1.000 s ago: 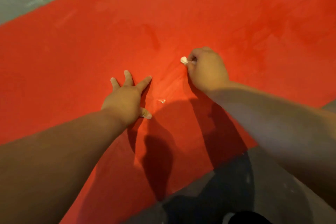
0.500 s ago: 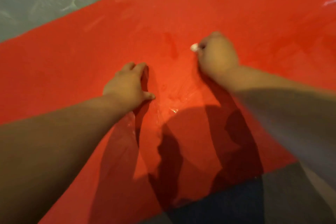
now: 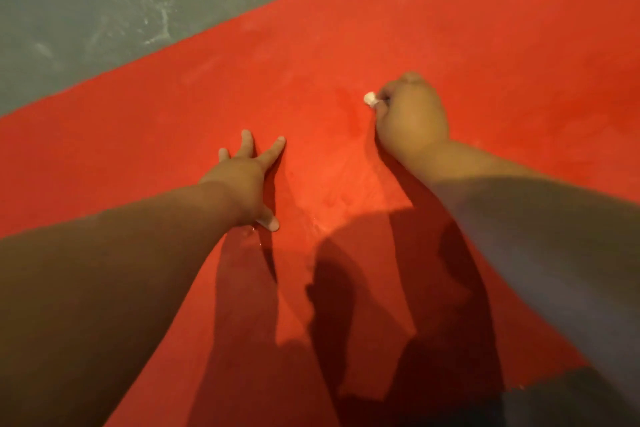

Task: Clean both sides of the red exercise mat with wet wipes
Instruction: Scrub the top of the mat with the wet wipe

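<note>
Red mat (image 3: 433,28) flat on grey floor (image 3: 69,10); left hand (image 3: 242,177) fingers spread, pressing; right hand (image 3: 408,114) fingers curled round wet wipe (image 3: 370,98); mat likely soft, light, slick when wet, best lifted by near edge.

a dull grey-green floor (image 3: 86,10) fills the frame toward 10 o'clock, marked with pale whitish streaks (image 3: 162,21); more of it shows, in shadow, at 5 o'clock.
</note>
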The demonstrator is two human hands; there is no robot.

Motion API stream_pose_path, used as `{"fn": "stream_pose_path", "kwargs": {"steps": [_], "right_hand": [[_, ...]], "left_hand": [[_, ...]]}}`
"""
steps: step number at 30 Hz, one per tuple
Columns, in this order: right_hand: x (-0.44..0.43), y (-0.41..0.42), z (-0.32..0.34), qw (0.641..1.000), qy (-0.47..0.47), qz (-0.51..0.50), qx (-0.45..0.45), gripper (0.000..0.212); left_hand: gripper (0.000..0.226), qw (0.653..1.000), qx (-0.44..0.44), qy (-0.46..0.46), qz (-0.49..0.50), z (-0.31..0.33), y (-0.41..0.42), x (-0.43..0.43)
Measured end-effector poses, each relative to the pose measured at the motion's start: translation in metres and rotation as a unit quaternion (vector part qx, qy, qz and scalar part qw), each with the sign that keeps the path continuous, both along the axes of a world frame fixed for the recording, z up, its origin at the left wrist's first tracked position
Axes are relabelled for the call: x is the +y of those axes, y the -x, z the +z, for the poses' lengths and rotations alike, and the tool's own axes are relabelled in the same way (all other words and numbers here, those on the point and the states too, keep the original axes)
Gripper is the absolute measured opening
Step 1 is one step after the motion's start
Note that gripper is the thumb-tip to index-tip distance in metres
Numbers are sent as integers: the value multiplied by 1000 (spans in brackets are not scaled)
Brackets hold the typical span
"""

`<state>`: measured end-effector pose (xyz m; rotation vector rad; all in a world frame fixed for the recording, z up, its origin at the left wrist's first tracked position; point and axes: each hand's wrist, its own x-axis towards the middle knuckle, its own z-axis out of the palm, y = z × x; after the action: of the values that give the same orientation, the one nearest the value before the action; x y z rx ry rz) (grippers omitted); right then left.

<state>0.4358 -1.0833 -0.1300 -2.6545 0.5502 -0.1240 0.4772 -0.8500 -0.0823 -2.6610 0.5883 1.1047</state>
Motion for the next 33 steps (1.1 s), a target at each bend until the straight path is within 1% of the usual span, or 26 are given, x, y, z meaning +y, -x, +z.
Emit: {"fn": "stream_pose_path", "kwargs": {"steps": [1,3,4,5,7,8,10,11,12,14,15,16,18,20,21,22,23,24,25,27,28,29,30,31,32,33], "right_hand": [[25,8,0,997,-4,71,-12,23],[70,28,2,972,-32,232,1,24],[77,34,4,957,-38,286,16,26],[74,33,6,950,-45,307,21,26],[52,27,9,956,-64,288,1,27],[37,26,9,964,-62,257,-28,29],[4,24,8,980,-14,184,-76,39],[-12,25,4,985,18,154,-74,44],[-26,26,-2,988,48,131,-59,49],[-40,27,-13,991,79,105,-24,54],[-41,28,-19,992,86,96,-15,56],[-40,29,-25,991,94,89,-12,57],[-38,28,-29,992,101,79,-16,58],[-37,29,-30,992,101,74,-23,58],[-38,30,-30,992,104,72,-25,58],[-38,29,-29,991,108,70,-28,58],[-38,29,-29,991,109,70,-28,58],[-38,28,-29,991,109,73,-26,58],[-37,27,-29,991,107,75,-22,58],[-37,27,-29,992,102,74,-18,57],[-37,27,-29,991,104,76,-19,57],[-38,27,-30,991,109,77,-19,56],[-39,28,-30,991,111,76,-19,56],[-39,28,-30,991,112,75,-21,56],[-40,28,-30,991,112,75,-25,55],[-40,28,-30,990,112,77,-27,54]], "left_hand": [[140,1000,-1,6,1,-2,0,1],[139,1000,-6,12,-3,-4,1,4],[138,1000,-8,14,-4,-5,1,6],[136,1000,-7,20,2,-5,1,7],[122,998,-35,49,29,-3,3,5],[110,994,-74,74,38,-2,7,1],[83,974,-159,161,31,-3,18,-12],[72,961,-170,219,21,-5,23,-21],[63,949,-159,270,15,-10,28,-29],[44,931,-140,337,-10,-23,30,-43],[33,921,-140,360,-50,-30,28,-48],[28,911,-138,374,-107,-36,27,-53],[37,885,-141,383,-224,-45,24,-56],[33,845,-191,392,-309,-52,11,-52],[30,830,-232,391,-323,-52,0,-49],[29,823,-278,384,-314,-53,-16,-48],[30,824,-314,377,-284,-54,-32,-48],[32,832,-339,373,-233,-55,-48,-50],[33,844,-348,376,-156,-56,-59,-51],[27,854,-322,408,15,-59,-61,-59],[22,853,-298,420,80,-61,-52,-67],[19,855,-278,425,106,-63,-38,-76],[20,856,-255,439,96,-64,-21,-84],[25,862,-222,453,51,-65,-6,-91],[32,865,-191,464,-15,-63,5,-93],[39,858,-169,477,-92,-62,8,-91]]}}
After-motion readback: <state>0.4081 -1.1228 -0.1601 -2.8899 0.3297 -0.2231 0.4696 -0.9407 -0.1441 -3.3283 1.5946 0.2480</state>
